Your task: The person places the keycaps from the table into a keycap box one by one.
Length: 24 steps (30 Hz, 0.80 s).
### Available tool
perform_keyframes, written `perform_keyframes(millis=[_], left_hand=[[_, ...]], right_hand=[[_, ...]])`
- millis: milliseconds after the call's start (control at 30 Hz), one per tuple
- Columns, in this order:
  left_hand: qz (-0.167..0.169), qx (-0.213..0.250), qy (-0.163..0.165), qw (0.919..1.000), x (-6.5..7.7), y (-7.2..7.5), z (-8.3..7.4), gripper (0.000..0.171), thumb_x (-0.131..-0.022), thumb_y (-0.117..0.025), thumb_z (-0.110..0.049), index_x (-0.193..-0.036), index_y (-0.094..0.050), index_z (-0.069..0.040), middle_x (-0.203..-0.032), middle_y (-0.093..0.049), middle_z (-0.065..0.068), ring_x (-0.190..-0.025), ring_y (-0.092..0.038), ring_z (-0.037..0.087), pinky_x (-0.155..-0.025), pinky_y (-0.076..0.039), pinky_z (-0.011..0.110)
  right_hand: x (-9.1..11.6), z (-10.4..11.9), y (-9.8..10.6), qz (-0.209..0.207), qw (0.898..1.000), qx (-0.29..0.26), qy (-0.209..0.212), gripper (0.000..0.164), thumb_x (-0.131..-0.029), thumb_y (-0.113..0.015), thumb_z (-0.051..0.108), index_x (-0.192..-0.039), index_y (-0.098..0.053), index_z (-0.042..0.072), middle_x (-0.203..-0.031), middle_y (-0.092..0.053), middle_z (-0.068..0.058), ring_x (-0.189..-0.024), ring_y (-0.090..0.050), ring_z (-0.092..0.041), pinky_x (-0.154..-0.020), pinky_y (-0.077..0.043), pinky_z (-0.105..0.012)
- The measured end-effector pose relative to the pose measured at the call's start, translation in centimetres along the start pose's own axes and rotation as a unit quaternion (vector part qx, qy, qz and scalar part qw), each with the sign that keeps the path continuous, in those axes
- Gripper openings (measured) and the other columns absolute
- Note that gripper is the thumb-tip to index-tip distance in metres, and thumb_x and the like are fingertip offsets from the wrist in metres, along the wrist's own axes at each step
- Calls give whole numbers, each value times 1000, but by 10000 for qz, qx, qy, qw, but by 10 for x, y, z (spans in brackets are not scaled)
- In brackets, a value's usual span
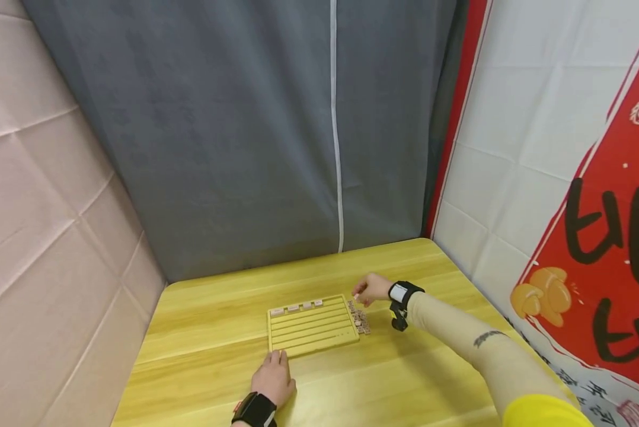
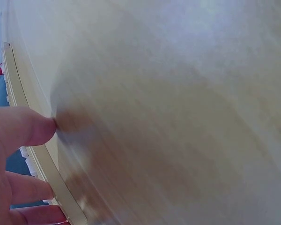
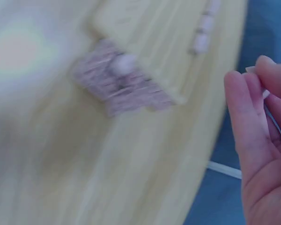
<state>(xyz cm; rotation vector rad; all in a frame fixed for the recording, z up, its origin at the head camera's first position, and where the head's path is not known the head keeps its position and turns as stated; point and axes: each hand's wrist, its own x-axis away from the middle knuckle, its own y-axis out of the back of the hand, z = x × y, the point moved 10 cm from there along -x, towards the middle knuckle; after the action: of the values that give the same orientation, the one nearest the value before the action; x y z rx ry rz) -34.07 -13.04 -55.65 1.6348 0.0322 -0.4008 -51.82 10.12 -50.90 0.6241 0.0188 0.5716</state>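
A yellow board (image 1: 314, 325) with long parallel grooves lies on the table. Several small pale pink tiles (image 1: 293, 308) stand in a row in its far groove, towards the left. My left hand (image 1: 274, 378) rests its straight fingertips on the board's near left corner; in the left wrist view its thumb (image 2: 40, 130) lies along the near edge. Raised above the board's far right corner, my right hand (image 1: 371, 289) pinches a small pale tile (image 1: 356, 296) between thumb and fingertips. Fingers mostly hide that tile in the right wrist view.
A patch of small pinkish patterned tiles (image 1: 361, 320) lies flat against the board's right side, with one paler piece on top, blurred in the right wrist view. Behind the wooden table (image 1: 202, 332) hangs a grey curtain (image 1: 245, 148). A red and white banner (image 1: 591, 237) hangs on the right.
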Motion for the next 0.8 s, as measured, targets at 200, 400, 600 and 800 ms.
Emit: perform_keyframes(millis=[200, 400, 600, 800], left_hand=[[161, 69, 38, 9998, 1, 1, 0, 62, -75, -75, -29, -121, -61, 10, -112, -56, 22, -107, -58, 38, -75, -56, 45], [305, 80, 38, 9995, 2, -2, -5, 62, -77, -74, -30, -122, -60, 10, -114, -56, 23, -109, -57, 39, -81, -54, 45], [244, -20, -66, 9997, 4, -4, -13, 63, -76, -75, -32, -122, -61, 9, -112, -55, 21, -106, -59, 39, -80, -55, 44], [227, -32, -53, 9997, 8, -3, -18, 63, -76, -75, -32, -122, -61, 9, -112, -56, 21, -107, -59, 39, -80, -55, 43]], right_hand=[[-24, 28, 13, -369, 9979, -506, 164, 22, -86, -64, -5, -108, -67, -6, -94, -65, -12, -83, -67, -29, -76, -57, -40], [-34, 29, 10, -854, 9944, -415, 472, 17, -83, -65, -7, -100, -68, -6, -81, -61, -9, -73, -65, -27, -68, -58, -36], [-28, 12, -1, -1196, 9900, 535, 520, 14, -81, -68, -5, -95, -69, -3, -74, -57, -4, -63, -58, -16, -59, -55, -33], [-30, 3, -13, -1529, 9767, 1392, 572, 11, -77, -75, 0, -86, -70, 3, -77, -63, -1, -71, -56, -15, -67, -49, -32]])
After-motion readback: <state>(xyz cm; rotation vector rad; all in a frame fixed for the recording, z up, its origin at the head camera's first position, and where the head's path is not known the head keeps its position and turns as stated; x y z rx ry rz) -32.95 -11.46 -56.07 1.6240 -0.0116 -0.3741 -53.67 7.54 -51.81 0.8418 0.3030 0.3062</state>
